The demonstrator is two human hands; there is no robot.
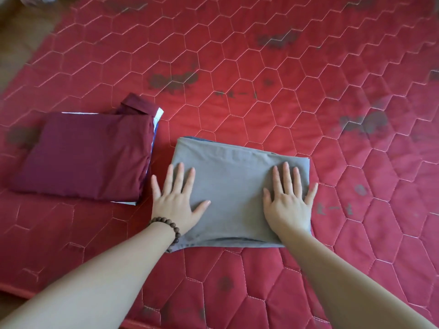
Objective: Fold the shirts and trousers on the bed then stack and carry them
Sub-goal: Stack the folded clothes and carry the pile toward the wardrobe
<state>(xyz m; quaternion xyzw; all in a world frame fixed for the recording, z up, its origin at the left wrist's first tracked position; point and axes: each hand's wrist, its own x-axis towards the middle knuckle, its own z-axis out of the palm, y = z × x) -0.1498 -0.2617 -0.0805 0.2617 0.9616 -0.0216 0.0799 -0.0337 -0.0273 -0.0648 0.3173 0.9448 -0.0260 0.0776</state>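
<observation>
A folded grey garment lies as a flat rectangle on the red quilted bed, near its front edge. My left hand rests flat on the garment's left edge, fingers spread, with a wooden bead bracelet on the wrist. My right hand presses flat on its right side, fingers spread too. To the left sits a folded maroon shirt, its collar pointing away from me, stacked on a white and blue garment whose edges peek out beneath it.
The bed's left and front edges border a tan floor. The red cover carries dark printed motifs and hexagon stitching. Something pale and blurred lies at the top left corner.
</observation>
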